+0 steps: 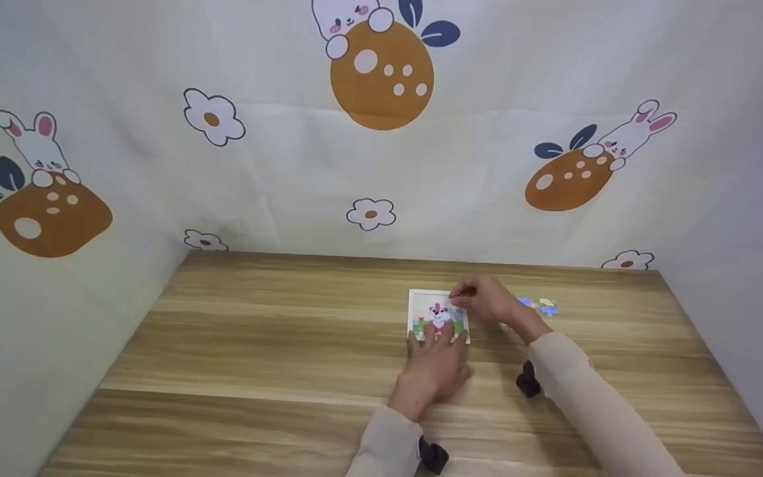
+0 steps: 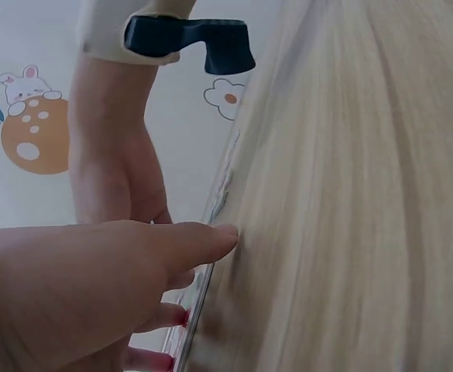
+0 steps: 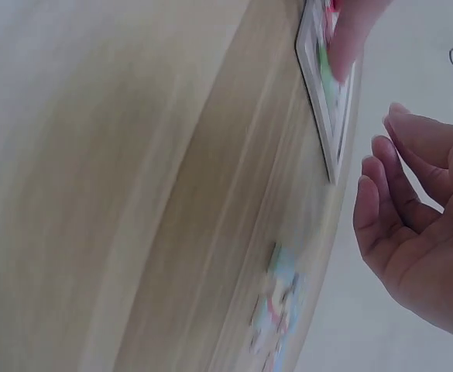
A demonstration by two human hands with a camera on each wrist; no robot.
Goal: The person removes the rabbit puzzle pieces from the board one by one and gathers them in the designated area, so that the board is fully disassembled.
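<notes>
A small jigsaw puzzle in a white frame point(image 1: 410, 308) lies right of the table's middle. Its picture point(image 1: 438, 311) shows a cartoon animal over green, with a pale upper part. My left hand point(image 1: 434, 371) rests spread on the frame's lower part, straight fingertips on the picture. In the left wrist view, the thumb point(image 2: 211, 242) extends beside the frame's edge. At the upper right corner my right hand point(image 1: 487, 301) bends its fingers, thumb and fingertip close together. The right wrist view shows these fingertips point(image 3: 396, 116) near the frame; I cannot tell whether they hold a piece.
Several loose puzzle pieces point(image 1: 544, 306), blue and yellow, lie on the wooden table point(image 1: 255, 351) just right of my right hand; the forearm partly hides them. Patterned cloth point(image 1: 275, 165) with rabbits and oranges surrounds the table's back and sides. Black camera mounts point(image 1: 433, 456) sit on both wrists.
</notes>
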